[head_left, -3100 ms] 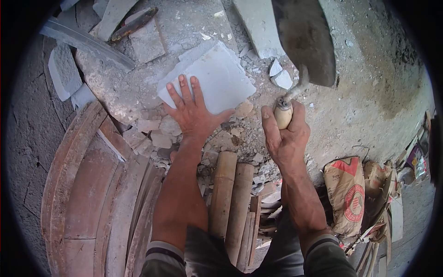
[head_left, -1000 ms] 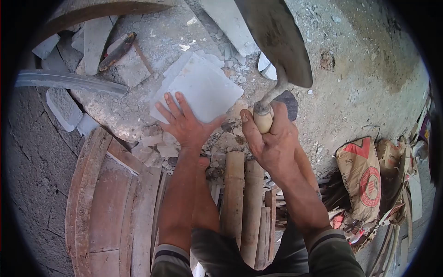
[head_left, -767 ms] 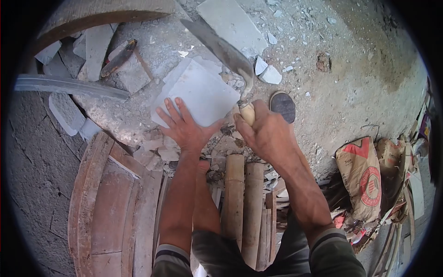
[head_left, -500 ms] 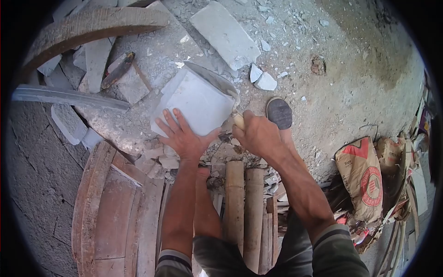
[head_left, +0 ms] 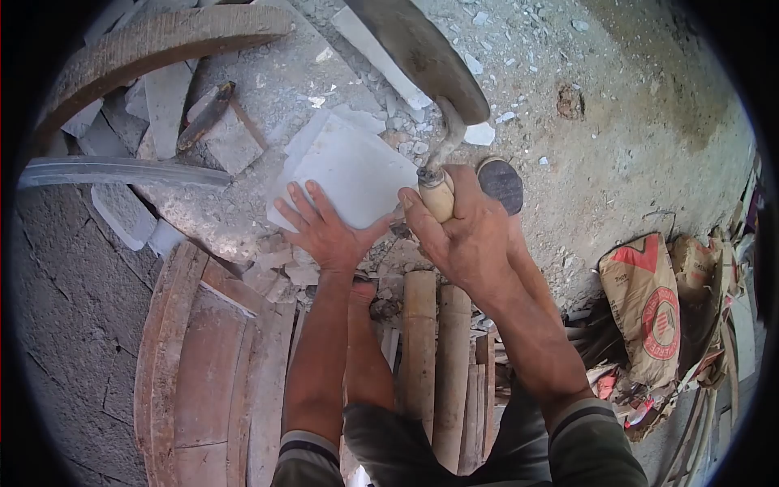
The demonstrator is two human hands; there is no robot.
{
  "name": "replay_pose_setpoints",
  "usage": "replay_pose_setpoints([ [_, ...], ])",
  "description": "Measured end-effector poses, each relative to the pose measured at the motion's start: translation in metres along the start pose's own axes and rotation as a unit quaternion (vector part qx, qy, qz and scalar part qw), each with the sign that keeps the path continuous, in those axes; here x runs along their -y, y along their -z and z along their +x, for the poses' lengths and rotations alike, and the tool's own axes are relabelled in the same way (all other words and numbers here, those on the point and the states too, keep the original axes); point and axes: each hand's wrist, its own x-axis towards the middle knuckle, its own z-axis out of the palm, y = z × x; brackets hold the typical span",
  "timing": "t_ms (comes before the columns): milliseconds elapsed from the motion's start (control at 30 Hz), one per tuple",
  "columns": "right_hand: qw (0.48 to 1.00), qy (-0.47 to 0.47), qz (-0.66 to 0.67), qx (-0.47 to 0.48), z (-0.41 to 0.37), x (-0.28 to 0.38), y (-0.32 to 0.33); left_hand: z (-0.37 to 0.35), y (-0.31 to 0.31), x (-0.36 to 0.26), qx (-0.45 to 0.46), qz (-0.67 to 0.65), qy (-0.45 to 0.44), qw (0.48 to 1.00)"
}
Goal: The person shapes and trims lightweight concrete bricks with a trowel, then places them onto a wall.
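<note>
My left hand [head_left: 329,231] lies flat, fingers spread, on the near-left edge of a white slab [head_left: 353,166], which looks like a piece of light block or tile. Wrapped round the pale wooden handle of a trowel [head_left: 426,53] is my right hand [head_left: 471,231]. The trowel's grey blade is raised beyond the slab, up and to the right, apart from it. Under the slab lies another pale flat piece, only partly showing. Broken white chips [head_left: 479,134] lie on the ground near the blade.
A curved wooden piece [head_left: 170,36] and broken slabs lie at upper left, with a grey curved strip [head_left: 122,170] below. Wooden boards [head_left: 199,365] and bamboo poles [head_left: 418,349] are near my legs. A torn paper sack [head_left: 645,308] lies among debris at right. My shoe [head_left: 501,187] is beside my right hand.
My right hand has lifted the trowel from the slab's right edge, its blade swinging up and away. My left hand stays on the slab.
</note>
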Motion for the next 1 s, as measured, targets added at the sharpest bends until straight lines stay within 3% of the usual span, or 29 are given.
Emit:
replay_pose_setpoints([
  [33, 1.0, 0.003, 0.0, -0.002, 0.004, -0.009, -0.009, 0.002, -0.001, 0.0, -0.009, 0.006, -0.005, 1.0],
  [100, 0.974, 0.001, -0.183, 0.136, 0.018, -0.051, -0.04, 0.005, 0.002, -0.002, -0.01, -0.002, -0.009, 1.0],
  [133, 0.968, 0.01, -0.201, 0.152, 0.019, -0.065, -0.045, 0.004, 0.004, -0.002, -0.003, -0.007, -0.012, 1.0],
  [267, 0.976, -0.018, -0.146, 0.16, 0.008, -0.018, 0.0, -0.004, 0.003, 0.001, -0.001, -0.007, -0.012, 1.0],
  [333, 1.0, -0.006, 0.001, 0.019, 0.003, 0.002, 0.004, 0.002, -0.001, 0.0, -0.018, 0.007, -0.013, 1.0],
  [367, 1.0, -0.005, 0.001, 0.017, 0.005, -0.016, -0.01, 0.002, 0.001, 0.001, -0.019, 0.007, -0.013, 1.0],
  [433, 0.968, 0.014, -0.185, 0.168, 0.018, -0.049, -0.038, 0.004, 0.005, -0.001, 0.001, -0.01, -0.018, 1.0],
  [500, 0.967, -0.007, -0.196, 0.16, 0.022, -0.054, -0.033, 0.006, 0.002, -0.001, 0.002, -0.016, -0.02, 1.0],
  [567, 0.983, -0.068, -0.07, 0.155, 0.016, -0.019, -0.003, -0.005, 0.005, 0.002, 0.022, -0.008, -0.004, 1.0],
  [600, 0.982, -0.077, -0.067, 0.16, 0.007, -0.014, -0.003, -0.003, 0.006, 0.001, 0.022, -0.006, -0.005, 1.0],
  [667, 0.998, 0.004, 0.068, -0.004, 0.002, -0.004, -0.006, 0.0, -0.001, 0.001, 0.014, 0.004, 0.002, 1.0],
  [700, 0.998, 0.007, 0.069, -0.007, 0.006, -0.018, -0.014, 0.001, -0.001, 0.001, 0.01, 0.003, 0.001, 1.0],
  [767, 0.955, -0.007, -0.2, 0.218, 0.018, -0.063, -0.035, 0.002, 0.001, 0.0, -0.002, -0.01, -0.014, 1.0],
  [833, 0.957, -0.009, -0.202, 0.209, 0.028, -0.051, -0.022, 0.004, 0.002, 0.001, -0.006, -0.013, -0.02, 1.0],
  [933, 0.973, -0.085, -0.092, 0.194, 0.01, -0.017, 0.003, -0.005, 0.005, 0.003, 0.008, -0.005, -0.012, 1.0],
  [1000, 0.998, -0.028, 0.049, 0.004, -0.002, -0.023, -0.01, -0.001, 0.003, 0.002, -0.002, -0.005, -0.013, 1.0],
])
